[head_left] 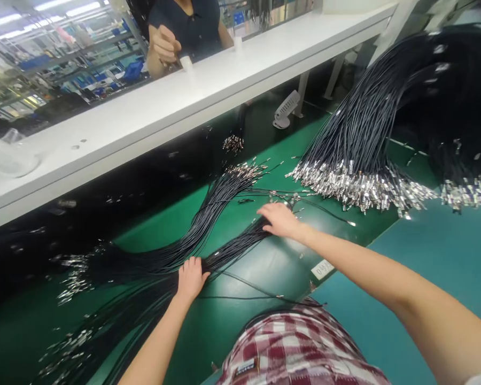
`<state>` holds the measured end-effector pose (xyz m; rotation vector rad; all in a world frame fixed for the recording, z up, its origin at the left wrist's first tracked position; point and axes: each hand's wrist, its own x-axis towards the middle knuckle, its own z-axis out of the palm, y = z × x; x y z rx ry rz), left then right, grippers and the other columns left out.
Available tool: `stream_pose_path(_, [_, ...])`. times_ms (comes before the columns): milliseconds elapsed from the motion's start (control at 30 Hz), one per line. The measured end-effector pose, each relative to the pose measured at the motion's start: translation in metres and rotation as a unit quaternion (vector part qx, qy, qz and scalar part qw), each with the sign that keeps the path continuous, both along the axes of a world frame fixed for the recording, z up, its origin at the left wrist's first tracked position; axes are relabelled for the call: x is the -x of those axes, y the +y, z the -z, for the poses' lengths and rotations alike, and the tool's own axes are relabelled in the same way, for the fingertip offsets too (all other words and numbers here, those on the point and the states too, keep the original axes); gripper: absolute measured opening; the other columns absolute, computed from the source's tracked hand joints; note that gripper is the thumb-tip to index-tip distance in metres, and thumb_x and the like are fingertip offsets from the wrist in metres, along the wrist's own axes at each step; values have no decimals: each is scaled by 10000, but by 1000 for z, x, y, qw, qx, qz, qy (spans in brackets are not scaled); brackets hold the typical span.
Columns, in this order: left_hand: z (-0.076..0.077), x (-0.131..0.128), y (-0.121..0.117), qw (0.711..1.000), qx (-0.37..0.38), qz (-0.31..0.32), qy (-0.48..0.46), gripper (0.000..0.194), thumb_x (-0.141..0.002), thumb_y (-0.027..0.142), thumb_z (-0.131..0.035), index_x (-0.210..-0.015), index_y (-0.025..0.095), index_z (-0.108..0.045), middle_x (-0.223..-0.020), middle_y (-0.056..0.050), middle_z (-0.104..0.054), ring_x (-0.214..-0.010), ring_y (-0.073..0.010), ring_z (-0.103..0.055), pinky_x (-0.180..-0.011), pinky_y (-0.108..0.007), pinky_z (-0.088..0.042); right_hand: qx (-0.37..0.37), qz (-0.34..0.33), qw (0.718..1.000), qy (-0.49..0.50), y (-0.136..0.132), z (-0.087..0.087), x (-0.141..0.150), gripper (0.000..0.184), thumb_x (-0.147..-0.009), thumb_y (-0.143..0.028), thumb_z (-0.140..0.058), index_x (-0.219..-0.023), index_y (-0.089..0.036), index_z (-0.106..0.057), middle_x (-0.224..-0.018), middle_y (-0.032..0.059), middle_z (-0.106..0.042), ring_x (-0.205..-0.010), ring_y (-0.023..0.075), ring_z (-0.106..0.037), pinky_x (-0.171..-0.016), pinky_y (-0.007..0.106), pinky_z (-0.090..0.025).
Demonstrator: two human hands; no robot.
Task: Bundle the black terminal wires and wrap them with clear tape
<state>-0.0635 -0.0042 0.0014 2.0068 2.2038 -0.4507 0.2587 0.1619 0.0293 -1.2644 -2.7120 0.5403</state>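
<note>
Cable bundle (237, 247), black, runs between both hands over the green bench (260, 278). Left hand (191, 278) grasping it around the middle, thumb on the right side. Right hand (279, 219) grasping it near the far end, palm down; fingers' undersides hidden. Metal tips poke out just beyond the right hand; other ends fan out left of and nearer than the left hand, blurred.

Second bundle (210, 216), also black, curves past beyond the left hand: copper-coloured tips beyond and left of the right hand, silver tips well left of the left hand. Stray cable (240, 297) just right of the left hand. Big cable bunch (369, 117) droops right of and beyond the right hand, silver connectors (356, 184) at the bottom. White label (323, 269) on the bench edge, nearer and right of the right hand. White shelf (232, 85) crosses beyond both hands; co-worker's hand (165, 45) past it.
</note>
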Motion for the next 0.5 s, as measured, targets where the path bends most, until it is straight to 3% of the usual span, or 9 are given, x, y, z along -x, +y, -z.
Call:
stream_pose_path(33, [-2, -12, 3, 999, -21, 21, 9, 395, -858, 172, -549, -1235, 61, -511, -1235, -199, -547, -1138, -337, -506, -948, -459, -430, 7, 53, 998, 44, 2, 0, -13, 397, -873, -263, -597, -1251, -166, -521, -1272, 125, -577, -1195, 263, -492, -1002, 391, -344])
stream_pose_path(100, [0, -44, 1, 991, -38, 123, -36, 473, -840, 131, -546, -1300, 66, -457, -1313, -200, -500, -1208, -329, -468, -1013, -454, -393, 31, 108, 991, 75, -14, 8, -42, 308, -935, -277, -500, -1214, -149, -532, -1186, 121, -612, -1085, 232, -543, -933, 356, -390])
stream_pose_path(167, [8, -78, -10, 959, 6, 254, -126, 495, -848, 205, -586, -1313, 104, -450, -1334, -177, -507, -1233, -311, -463, -1055, -441, -372, 80, 92, 991, 62, -53, 26, -68, 208, -906, -277, -547, -1072, -163, -601, -991, 81, -663, -905, 205, -592, -807, 317, -434])
stream_pose_path(233, [20, -107, -24, 924, 60, 328, -185, 504, -862, 321, -613, -1308, 145, -459, -1303, -156, -548, -1196, -298, -507, -1036, -435, -401, 147, 43, 987, 51, -101, 49, -88, 180, -767, -283, -725, -913, -211, -647, -851, 17, -667, -778, 177, -605, -704, 275, -450])
stream_pose_path(267, [27, -116, -29, 919, 73, 335, -195, 471, -884, 350, -590, -1298, 160, -470, -1258, -146, -581, -1151, -290, -539, -1003, -431, -427, 173, 29, 983, 49, -125, 61, -95, 189, -750, -270, -740, -909, -220, -652, -878, 15, -666, -800, 181, -609, -712, 276, -458])
stream_pose_path(367, [41, -126, -36, 934, 50, 301, -186, 246, -978, 317, -410, -1106, 188, -576, -1006, -98, -667, -943, -255, -621, -848, -401, -496, 209, 71, 972, 85, -181, 84, -106, 103, -857, -231, -604, -952, -223, -645, -970, 51, -641, -934, 208, -590, -816, 327, -470])
stream_pose_path(500, [55, -115, -24, 923, -29, 305, -233, 356, -1001, 373, -310, -867, 206, -594, -868, -72, -676, -807, -231, -654, -728, -359, -532, 181, 144, 966, 111, -205, 89, -111, 132, -895, -241, -557, -1001, -228, -634, -1092, 67, -622, -1044, 226, -553, -897, 372, -446])
